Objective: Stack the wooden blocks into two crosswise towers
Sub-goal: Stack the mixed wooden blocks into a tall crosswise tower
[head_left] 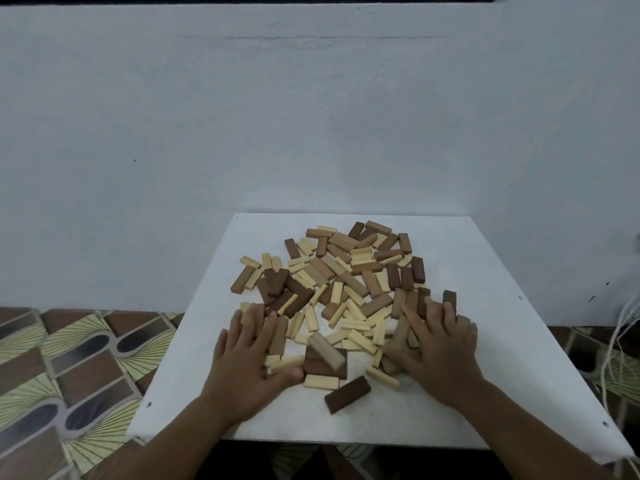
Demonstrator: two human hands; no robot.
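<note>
While both hands lie palm-down on the board (485, 393), the blocks (346, 282) sit in one loose scattered heap, mostly beyond and between the fingers, none stacked into a tower. Left hand (249, 358) is spread wide, fingers straight, resting on blocks at the heap's near left edge; it grips nothing. Right hand (440, 351) is also flat and spread, fingers straight, pressing on blocks at the near right edge, holding nothing. Between the two hands lie a few dark blocks with a tan block (327, 351) tilted across them, and a pale block (321, 382) just nearer. A dark block (347, 394) lies alone nearer still, apart from the heap, between the wrists. Heap mixes pale, tan and dark brown pieces. Beyond the hands stands a white wall (311, 116); left of the left arm is a patterned floor (69, 375); right of the right arm hangs some string (620, 341).
</note>
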